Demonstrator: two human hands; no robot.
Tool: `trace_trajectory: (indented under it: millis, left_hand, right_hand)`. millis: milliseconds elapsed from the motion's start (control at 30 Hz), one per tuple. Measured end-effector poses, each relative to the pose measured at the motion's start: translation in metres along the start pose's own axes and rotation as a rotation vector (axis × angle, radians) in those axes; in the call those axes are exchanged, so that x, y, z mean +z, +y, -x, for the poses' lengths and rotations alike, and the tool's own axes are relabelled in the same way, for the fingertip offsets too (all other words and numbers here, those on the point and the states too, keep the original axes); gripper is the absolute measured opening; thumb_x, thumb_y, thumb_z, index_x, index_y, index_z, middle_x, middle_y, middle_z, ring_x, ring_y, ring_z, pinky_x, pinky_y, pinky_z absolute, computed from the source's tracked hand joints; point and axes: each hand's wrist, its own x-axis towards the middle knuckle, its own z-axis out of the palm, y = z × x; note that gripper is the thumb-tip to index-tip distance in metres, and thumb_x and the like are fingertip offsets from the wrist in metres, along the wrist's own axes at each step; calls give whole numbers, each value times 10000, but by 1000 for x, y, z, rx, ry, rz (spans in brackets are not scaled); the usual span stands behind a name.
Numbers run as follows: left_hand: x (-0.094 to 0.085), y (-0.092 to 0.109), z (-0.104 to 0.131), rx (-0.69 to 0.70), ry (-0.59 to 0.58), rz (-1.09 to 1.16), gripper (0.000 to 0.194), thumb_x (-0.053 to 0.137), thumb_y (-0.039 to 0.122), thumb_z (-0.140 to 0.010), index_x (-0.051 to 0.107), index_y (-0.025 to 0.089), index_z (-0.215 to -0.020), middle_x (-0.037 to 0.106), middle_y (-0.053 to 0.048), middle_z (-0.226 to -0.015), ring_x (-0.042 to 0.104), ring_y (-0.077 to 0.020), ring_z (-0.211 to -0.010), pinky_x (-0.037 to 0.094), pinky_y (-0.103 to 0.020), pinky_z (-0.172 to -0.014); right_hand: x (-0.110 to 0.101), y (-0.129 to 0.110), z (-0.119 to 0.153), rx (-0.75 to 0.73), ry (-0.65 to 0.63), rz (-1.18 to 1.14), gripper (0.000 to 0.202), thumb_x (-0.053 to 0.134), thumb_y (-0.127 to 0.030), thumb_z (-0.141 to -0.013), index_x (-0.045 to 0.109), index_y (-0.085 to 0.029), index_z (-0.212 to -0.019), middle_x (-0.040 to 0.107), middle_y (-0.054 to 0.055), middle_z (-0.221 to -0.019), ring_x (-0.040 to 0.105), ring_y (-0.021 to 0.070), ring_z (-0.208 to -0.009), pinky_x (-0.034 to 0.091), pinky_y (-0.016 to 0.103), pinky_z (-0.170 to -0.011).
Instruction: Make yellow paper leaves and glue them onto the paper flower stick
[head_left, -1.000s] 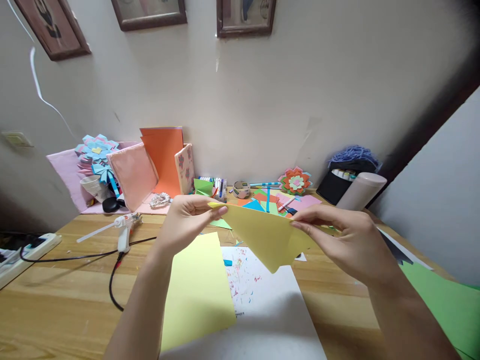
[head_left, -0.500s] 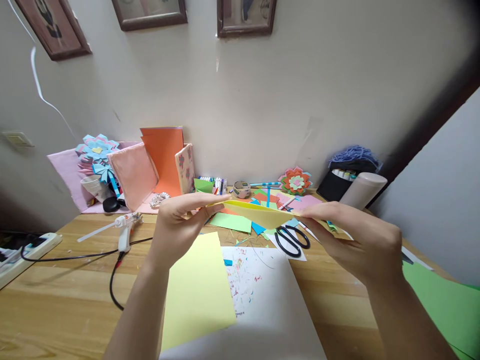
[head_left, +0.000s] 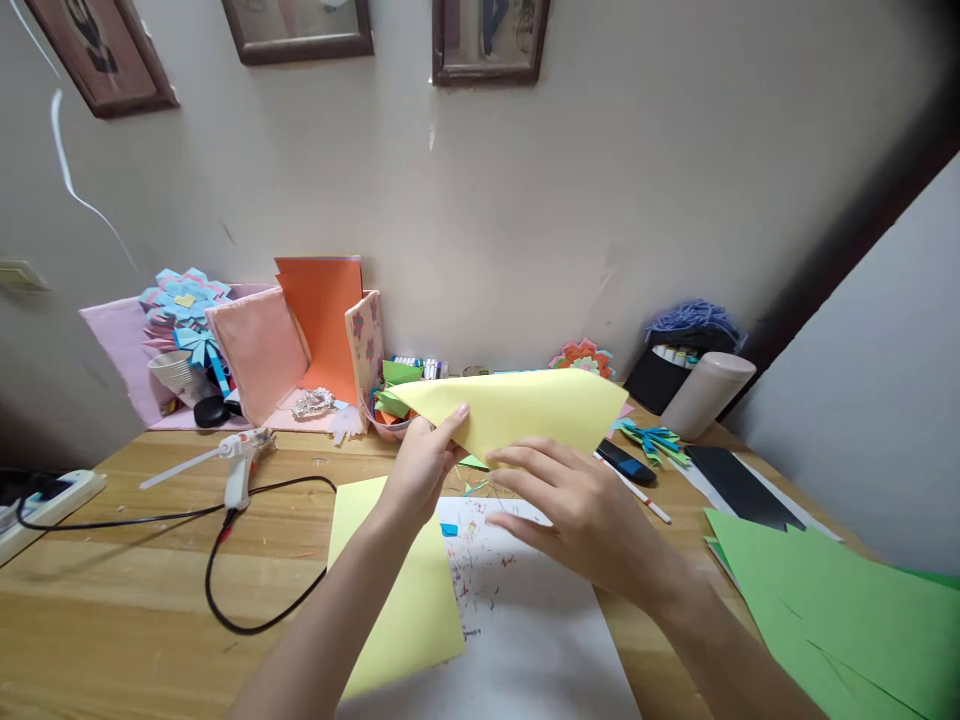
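A folded yellow paper (head_left: 525, 405) is held up above the table, its broad face towards me and a corner pointing left. My left hand (head_left: 424, 465) pinches its lower left edge, thumb on the near face. My right hand (head_left: 574, 505) is at the paper's lower edge with its fingers apart; the fingertips are near or touching the paper, and no grip shows. Below, a flat yellow sheet (head_left: 409, 590) lies partly over a large white sheet (head_left: 540, 610) marked with coloured specks.
A white glue gun (head_left: 238, 470) with a black cable lies at the left. Pink fabric-covered panels (head_left: 259, 350) stand behind it. Green sheets (head_left: 862, 610), a black phone-like object (head_left: 626, 463) and a pale cylinder (head_left: 709, 395) are at the right.
The folded paper has turned from nearly edge-on to face me. Both hands have moved inward; my right hand has left the paper's right end and its fingers have spread.
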Motion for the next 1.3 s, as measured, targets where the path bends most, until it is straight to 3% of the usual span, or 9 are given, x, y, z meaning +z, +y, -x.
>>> trace_trajectory:
  millis: [200, 333, 400, 567, 667, 800, 967, 1100, 1300]
  left_hand:
    - [-8, 2, -1, -144, -211, -284, 374, 684, 333, -674, 619, 104, -961, 672, -120, -957, 625, -235, -866, 486, -324, -742]
    - [4, -2, 5, -103, -251, -324, 316, 650, 305, -707, 576, 128, -957, 656, -101, -979, 613, -228, -885, 480, -317, -746]
    - [9, -6, 8, -41, -207, -326, 281, 617, 296, -735, 542, 145, -959, 642, -86, -982, 606, -214, -874, 479, -310, -741]
    - [17, -17, 14, 172, 8, -493, 177, 473, 347, -829, 504, 173, -842, 599, -34, -810, 565, -164, -732, 437, -250, -623]
    - [17, -16, 16, 298, 80, -699, 199, 391, 330, -867, 462, 186, -748, 539, -2, -703, 503, -139, -664, 367, -229, -581]
    - [13, -7, 18, 359, -96, -987, 219, 383, 248, -863, 384, 190, -652, 429, 30, -594, 386, -114, -559, 270, -229, -528]
    - [6, 1, 22, 316, -322, -1170, 224, 357, 206, -854, 352, 189, -631, 394, 20, -601, 336, -118, -563, 224, -240, -516]
    - [8, -2, 25, 272, -333, -1172, 206, 335, 244, -866, 327, 200, -665, 413, 16, -640, 362, -129, -586, 235, -241, -531]
    - [18, -10, 22, 261, -199, -1164, 274, 269, 344, -897, 296, 203, -664, 391, 24, -620, 355, -130, -581, 239, -244, -550]
  right_hand:
    - [-15, 10, -1, 535, 162, -301, 196, 513, -330, -836, 596, -220, -974, 619, 63, -1066, 548, 223, -1025, 435, 372, -874]
    - [-9, 20, 1, 812, -145, -750, 272, 468, -422, -840, 593, -210, -957, 651, 52, -941, 625, 198, -805, 497, 279, -616]
    - [-2, 22, 1, 862, -179, -936, 274, 488, -426, -828, 594, -195, -930, 658, 48, -891, 632, 185, -755, 495, 258, -586]
    - [13, 23, 1, 876, -4, -1139, 280, 606, -399, -753, 610, -183, -931, 669, 55, -902, 637, 191, -780, 518, 283, -653]
    - [12, 24, 1, 822, -12, -1189, 294, 632, -366, -740, 623, -195, -978, 671, 57, -935, 632, 199, -831, 521, 313, -716]
    - [2, 33, 3, 767, -97, -1163, 259, 621, -343, -758, 660, -188, -962, 667, 60, -966, 616, 194, -886, 504, 323, -793]
    - [-2, 41, 6, 766, 9, -1188, 180, 640, -335, -743, 700, -190, -831, 676, 21, -776, 623, 148, -726, 519, 256, -653]
    - [2, 33, 3, 800, 117, -1079, 115, 681, -296, -702, 705, -184, -697, 659, -1, -662, 591, 122, -625, 495, 220, -570]
    - [1, 24, 3, 809, 207, -989, 141, 700, -284, -675, 721, -200, -787, 679, 10, -722, 604, 143, -665, 508, 242, -587]
